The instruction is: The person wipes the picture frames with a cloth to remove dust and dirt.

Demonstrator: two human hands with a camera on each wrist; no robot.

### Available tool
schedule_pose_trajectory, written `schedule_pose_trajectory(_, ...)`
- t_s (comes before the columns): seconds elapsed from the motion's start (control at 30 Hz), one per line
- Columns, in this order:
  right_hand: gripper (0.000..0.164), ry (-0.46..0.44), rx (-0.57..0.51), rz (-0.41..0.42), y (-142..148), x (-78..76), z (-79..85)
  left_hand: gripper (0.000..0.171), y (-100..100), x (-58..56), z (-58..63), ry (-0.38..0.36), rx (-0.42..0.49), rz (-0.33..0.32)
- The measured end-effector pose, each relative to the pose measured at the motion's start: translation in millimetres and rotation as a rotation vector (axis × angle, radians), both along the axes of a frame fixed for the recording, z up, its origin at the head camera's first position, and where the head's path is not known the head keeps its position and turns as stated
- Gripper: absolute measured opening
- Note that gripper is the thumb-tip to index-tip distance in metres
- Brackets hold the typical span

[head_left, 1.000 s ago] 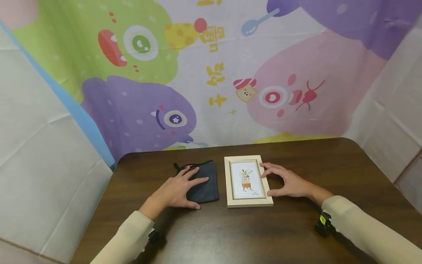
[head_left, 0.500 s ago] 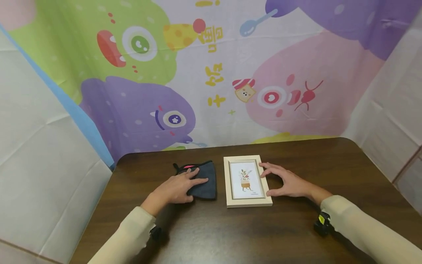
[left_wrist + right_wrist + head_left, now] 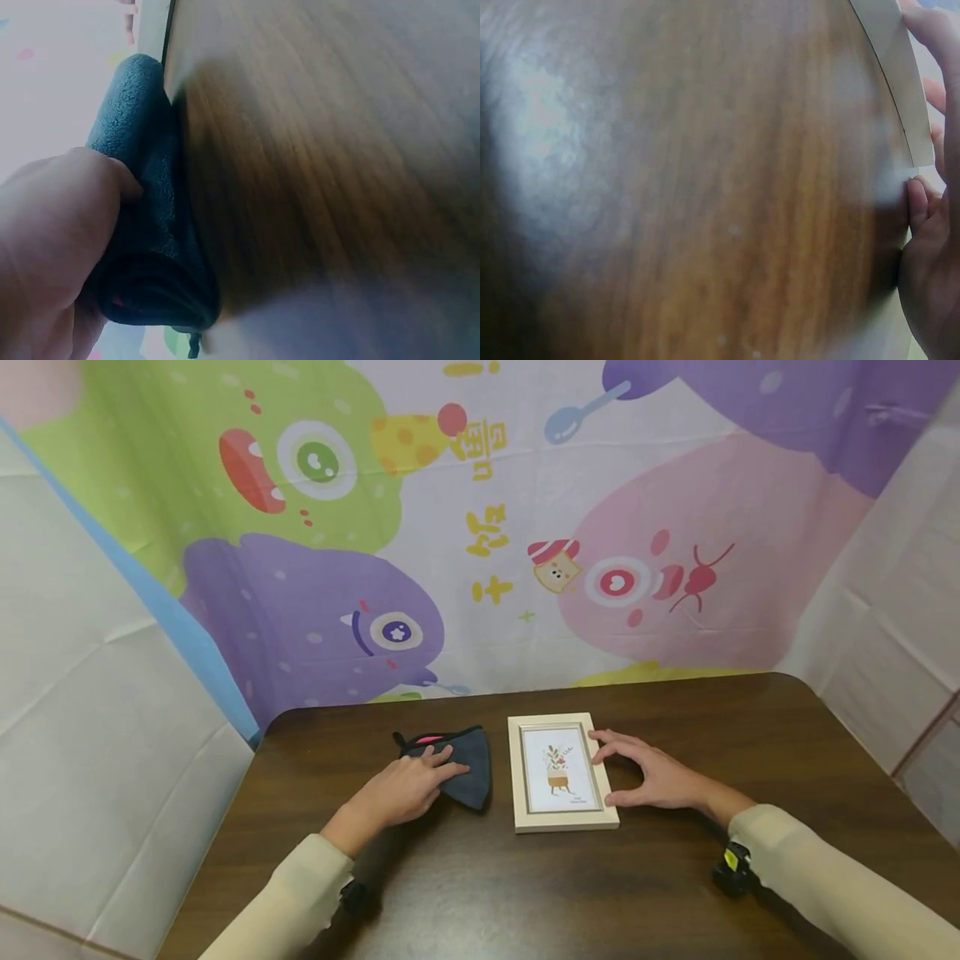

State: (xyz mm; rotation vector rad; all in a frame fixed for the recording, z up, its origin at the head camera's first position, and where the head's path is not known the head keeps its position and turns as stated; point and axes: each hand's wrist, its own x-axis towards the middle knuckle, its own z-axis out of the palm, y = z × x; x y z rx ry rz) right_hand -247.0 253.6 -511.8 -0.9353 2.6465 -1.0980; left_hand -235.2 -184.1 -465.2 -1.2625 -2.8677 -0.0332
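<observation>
A dark blue-grey fleece cloth (image 3: 471, 770) with black edging, a small loop and a bit of pink lies on the left of the table. My left hand (image 3: 399, 788) grips its near side, with two fingers spread over the top. In the left wrist view the thumb presses into the cloth (image 3: 154, 187), which is folded over into a thick roll with layers at its end. A cream picture frame (image 3: 566, 821) with a potted-plant print lies flat to its right. My right hand (image 3: 658, 777) rests thumb and fingertips on the frame's right edge, fingers loosely curved.
The dark brown wooden table (image 3: 525, 902) has rounded far corners. A cartoon-print curtain (image 3: 495, 643) hangs right behind it, with pale panels (image 3: 112, 735) at the sides. A narrow gap separates cloth and frame.
The left thumb has tucked in under the near side of the cloth, and the hand has closed on it. The cloth's near left corner has folded up. The right hand and frame stay put.
</observation>
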Motion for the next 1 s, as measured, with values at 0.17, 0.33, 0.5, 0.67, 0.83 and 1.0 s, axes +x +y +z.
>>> schedule_pose_trajectory(0.17,0.056,-0.010,0.003,-0.002,-0.2,0.1,-0.1,0.052,1.2,0.6,2.3,-0.014,-0.009,0.016)
schedule_pose_trajectory(0.33,0.056,-0.018,-0.001,-0.008,0.3,0.3,0.6,0.049,2.2,1.6,2.7,-0.001,0.000,0.023)
schedule_pose_trajectory(0.5,0.056,-0.018,0.002,-0.006,0.1,0.6,0.3,0.046,2.5,0.6,1.2,0.119,0.053,0.003)
schedule_pose_trajectory(0.67,0.056,-0.014,-0.002,-0.008,-0.4,0.9,0.1,0.045,1.8,-2.1,10.1,0.212,0.114,0.024)
schedule_pose_trajectory(0.83,0.055,-0.016,-0.002,-0.011,-0.1,0.8,-0.3,0.048,0.5,-5.7,26.3,0.239,0.164,0.059)
schedule_pose_trajectory(1.0,0.055,-0.025,0.011,-0.018,0.8,0.2,-1.0,0.050,-0.2,-9.2,35.2,0.260,0.194,0.076)
